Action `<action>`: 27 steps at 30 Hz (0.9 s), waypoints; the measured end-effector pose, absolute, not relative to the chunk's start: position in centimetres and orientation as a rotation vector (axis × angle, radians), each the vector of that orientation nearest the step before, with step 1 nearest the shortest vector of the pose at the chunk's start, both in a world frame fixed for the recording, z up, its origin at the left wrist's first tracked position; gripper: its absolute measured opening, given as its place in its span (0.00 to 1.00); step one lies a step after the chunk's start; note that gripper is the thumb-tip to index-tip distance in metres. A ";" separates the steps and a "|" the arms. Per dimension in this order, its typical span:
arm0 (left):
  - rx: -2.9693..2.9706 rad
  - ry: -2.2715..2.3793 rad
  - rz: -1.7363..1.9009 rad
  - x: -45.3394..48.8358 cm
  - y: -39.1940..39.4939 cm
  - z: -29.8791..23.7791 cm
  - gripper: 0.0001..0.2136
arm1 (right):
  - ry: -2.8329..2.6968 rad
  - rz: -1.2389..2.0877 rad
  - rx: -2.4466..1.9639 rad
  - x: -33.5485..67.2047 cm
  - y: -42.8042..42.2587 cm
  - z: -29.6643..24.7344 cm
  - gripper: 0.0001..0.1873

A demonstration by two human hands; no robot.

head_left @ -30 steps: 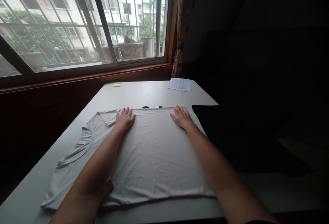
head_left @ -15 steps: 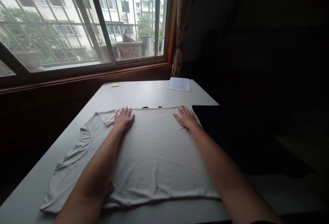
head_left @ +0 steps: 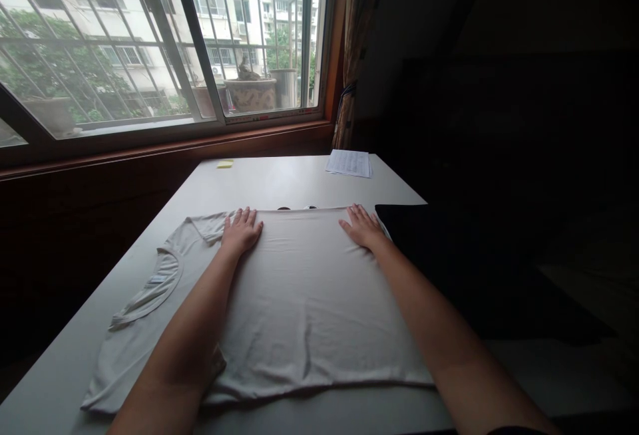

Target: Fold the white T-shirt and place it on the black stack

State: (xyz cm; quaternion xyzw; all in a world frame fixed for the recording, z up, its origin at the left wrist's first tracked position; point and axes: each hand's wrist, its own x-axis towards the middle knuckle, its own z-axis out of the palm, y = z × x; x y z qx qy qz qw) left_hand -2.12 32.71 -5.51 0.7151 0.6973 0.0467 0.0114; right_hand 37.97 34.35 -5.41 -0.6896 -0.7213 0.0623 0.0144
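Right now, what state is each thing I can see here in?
Shirt: laid flat, lightly wrinkled.
Left hand: open, palm down on the shirt.
Right hand: open, palm down on the shirt.
Dark cloth: lying beside the shirt; details lost in shadow.
Papers: loosely stacked, lying flat.
Yellow note: lying on the table.
Curtain: gathered and tied.
Window: whether open or shut, I cannot tell.

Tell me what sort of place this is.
Probably a room in a home: a large, barred glass window faces pale multi-storey buildings, a tied-back patterned fabric curtain hangs beside it, and a pale fabric T-shirt lies on a white table.
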 end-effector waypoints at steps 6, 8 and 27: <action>2.237 2.166 0.156 -2.1 32.7 -5.3 0.32 | -2.249 0.191 -2.147 38.2 34.5 -5.5 0.43; 2.239 2.166 0.162 -2.1 32.6 -5.3 0.32 | -2.260 0.192 -2.140 38.3 34.5 -5.5 0.43; 2.359 2.241 0.363 -1.5 31.3 -5.0 0.27 | -2.558 0.023 -1.645 31.6 22.1 -2.8 0.36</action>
